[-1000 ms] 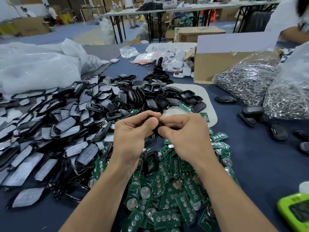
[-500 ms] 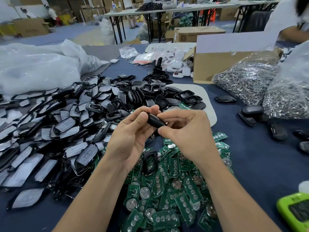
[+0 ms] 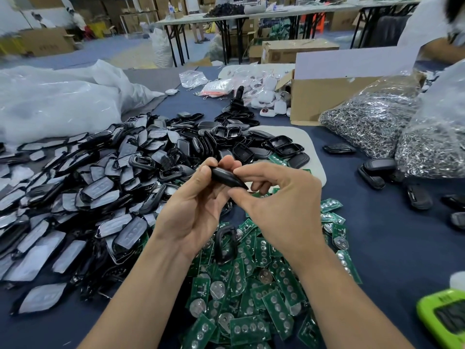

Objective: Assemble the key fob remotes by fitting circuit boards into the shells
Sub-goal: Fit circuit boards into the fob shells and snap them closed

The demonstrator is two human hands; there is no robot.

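the black key fob (image 3: 226, 176) is held just above the far edge of the pile of green circuit boards (image 3: 254, 285). the left hand (image 3: 193, 210) grips its far end with thumb and fingers, and the right hand (image 3: 279, 205) pinches its near tip. i judge the fob is being pressed closed; next it needs a firm, even squeeze, then a new board from the pile.

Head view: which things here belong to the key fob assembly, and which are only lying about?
Job: black fob held by left hand and right hand; shell pile; green circuit boards.
Lying about: bags of metal rings; cardboard box; lime-green device; white plastic bag.
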